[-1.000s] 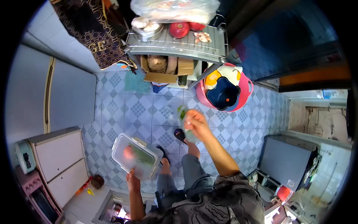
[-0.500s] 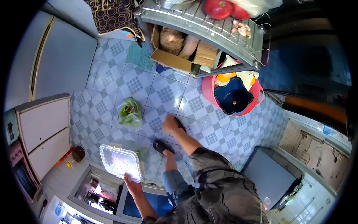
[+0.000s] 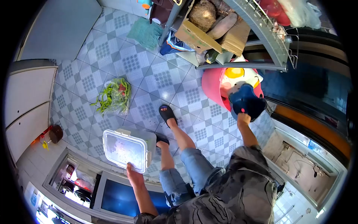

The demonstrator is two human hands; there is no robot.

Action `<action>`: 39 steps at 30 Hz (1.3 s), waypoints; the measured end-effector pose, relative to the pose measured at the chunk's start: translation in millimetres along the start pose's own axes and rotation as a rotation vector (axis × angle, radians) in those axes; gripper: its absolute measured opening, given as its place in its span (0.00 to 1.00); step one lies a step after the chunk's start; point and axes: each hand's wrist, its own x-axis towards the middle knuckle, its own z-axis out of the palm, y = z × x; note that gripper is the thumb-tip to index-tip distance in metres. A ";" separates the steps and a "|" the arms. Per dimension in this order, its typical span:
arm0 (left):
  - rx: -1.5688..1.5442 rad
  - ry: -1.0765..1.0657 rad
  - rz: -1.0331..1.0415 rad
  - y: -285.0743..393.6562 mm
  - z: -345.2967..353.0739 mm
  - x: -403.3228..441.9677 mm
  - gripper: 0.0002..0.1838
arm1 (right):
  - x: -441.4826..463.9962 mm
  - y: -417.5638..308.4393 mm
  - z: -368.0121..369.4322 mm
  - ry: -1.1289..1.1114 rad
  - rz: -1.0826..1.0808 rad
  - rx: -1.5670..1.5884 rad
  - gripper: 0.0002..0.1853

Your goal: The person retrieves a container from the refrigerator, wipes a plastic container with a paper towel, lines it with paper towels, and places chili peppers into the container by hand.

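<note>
My left hand (image 3: 135, 178) grips the near edge of a clear plastic storage container (image 3: 126, 150), its thumb on the white-rimmed lid. The lid is latched on and tilted toward me. On the right, my right hand (image 3: 244, 119) is closed on the rim of a dark blue plastic basin (image 3: 247, 99), beside a small red spot. That basin is tilted over a pink tub (image 3: 215, 86), which also holds a white and yellow item (image 3: 238, 74). Away from both hands, a clear bag of green peppers (image 3: 113, 96), with something red inside, lies on the floor.
A grey rack (image 3: 257, 28) stands at the top, with a cardboard box (image 3: 197, 35) of root vegetables on its lower shelf. A teal cloth (image 3: 144, 33) lies on the tiled floor (image 3: 149, 99). White cabinets (image 3: 30, 100) line the left side.
My right hand has reached out to the right and taken hold of the dark blue basin, which is now tilted. My left hand still holds the container. The view has turned and shifted.
</note>
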 end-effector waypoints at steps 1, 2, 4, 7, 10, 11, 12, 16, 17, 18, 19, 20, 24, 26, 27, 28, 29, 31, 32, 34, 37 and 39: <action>-0.059 0.028 -0.008 1.4 6.3 -6.3 0.20 | -14.8 15.4 -1.1 -0.031 -0.006 0.020 0.09; -0.120 0.053 -0.015 4.5 15.5 -13.7 0.18 | -35.3 29.0 -2.2 -0.066 -0.035 0.003 0.09; -0.150 -0.009 -0.025 12.9 27.0 -27.0 0.20 | -83.4 50.7 -5.0 -0.135 -0.129 -0.069 0.09; -0.103 -0.023 0.035 24.6 17.4 -29.2 0.21 | -149.4 58.3 -13.7 -0.249 -0.320 -0.182 0.09; 0.009 -0.015 0.106 36.3 16.4 -26.6 0.23 | -152.4 35.7 17.8 -0.203 -0.473 0.033 0.10; -0.014 0.056 0.135 38.5 20.9 -24.6 0.20 | -149.3 15.8 28.2 -0.148 -0.456 0.179 0.10; -0.033 0.068 0.147 36.9 15.0 -13.3 0.20 | -139.3 -8.3 37.5 -0.097 -0.441 0.322 0.10; -0.074 0.155 0.238 19.8 -12.5 32.6 0.15 | -56.4 -114.0 90.8 -0.324 -0.696 0.023 0.11; -0.067 0.170 0.253 12.6 -15.4 51.0 0.15 | -46.3 -140.2 94.6 -0.411 -0.678 0.146 0.12; -0.043 0.184 0.258 7.8 -24.2 70.6 0.14 | -38.8 -167.9 93.0 -0.497 -0.652 0.268 0.14; -0.065 0.213 0.262 4.7 -37.8 85.7 0.14 | -31.6 -195.4 89.7 -0.524 -0.659 0.311 0.14; -0.067 0.227 0.271 -3.0 -48.8 107.0 0.14 | -20.0 -231.1 78.4 -0.516 -0.713 0.292 0.14; -0.027 0.288 0.204 -38.8 -108.0 186.0 0.13 | 4.3 -403.4 20.9 -0.429 -1.095 0.075 0.13; -0.061 0.339 0.188 -47.1 -122.1 209.9 0.14 | -2.5 -479.6 -16.5 -0.395 -1.274 -0.041 0.13; -0.100 0.326 0.196 -55.3 -135.0 224.9 0.14 | -6.3 -509.8 -33.1 -0.387 -1.358 -0.112 0.12; -0.137 0.311 0.209 -62.8 -146.5 237.0 0.14 | -14.5 -528.8 -45.6 -0.382 -1.433 -0.195 0.12; -0.155 0.316 0.220 -67.7 -155.3 249.2 0.14 | -24.1 -547.5 -63.4 -0.378 -1.508 -0.279 0.12; -0.159 0.342 0.241 -78.1 -170.0 274.0 0.14 | -49.7 -571.9 -95.0 -0.372 -1.643 -0.460 0.12; -0.144 0.352 0.248 -82.5 -177.3 286.1 0.14 | -65.2 -574.9 -110.0 -0.377 -1.703 -0.548 0.12; -0.163 0.370 0.296 -93.8 -187.7 304.9 0.13 | -98.2 -568.0 -136.5 -0.394 -1.807 -0.707 0.11; -0.154 0.374 0.392 -104.7 -189.9 328.6 0.13 | -139.6 -539.6 -162.6 -0.427 -1.924 -0.917 0.11; -0.038 0.420 0.327 -113.9 -189.7 335.8 0.14 | -161.4 -518.0 -169.2 -0.448 -1.951 -1.053 0.11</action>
